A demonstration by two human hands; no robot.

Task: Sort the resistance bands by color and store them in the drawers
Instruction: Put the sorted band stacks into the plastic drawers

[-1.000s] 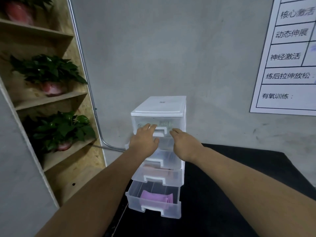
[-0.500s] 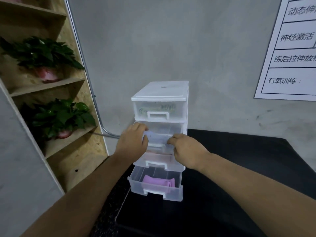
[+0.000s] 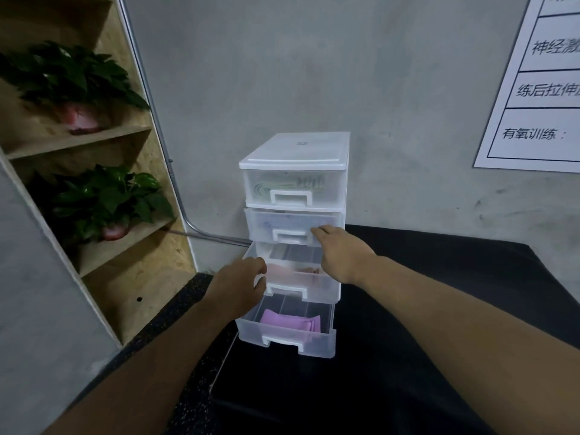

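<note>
The right hand [image 3: 342, 254] presses straight fingers on the second drawer [image 3: 292, 222], at 3 o'clock of its handle. The left hand [image 3: 241, 285] curls at the 9 o'clock corner of the third drawer [image 3: 301, 279], grip unclear. Lopsided pushing may jam it askew; the purple band [image 3: 290, 320] lies in the open bottom drawer [image 3: 282, 339].

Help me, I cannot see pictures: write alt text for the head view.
A person's right hand touches the second drawer of a clear four-drawer unit while the left hand holds the part-open third drawer. The open bottom drawer holds a purple resistance band.
</note>
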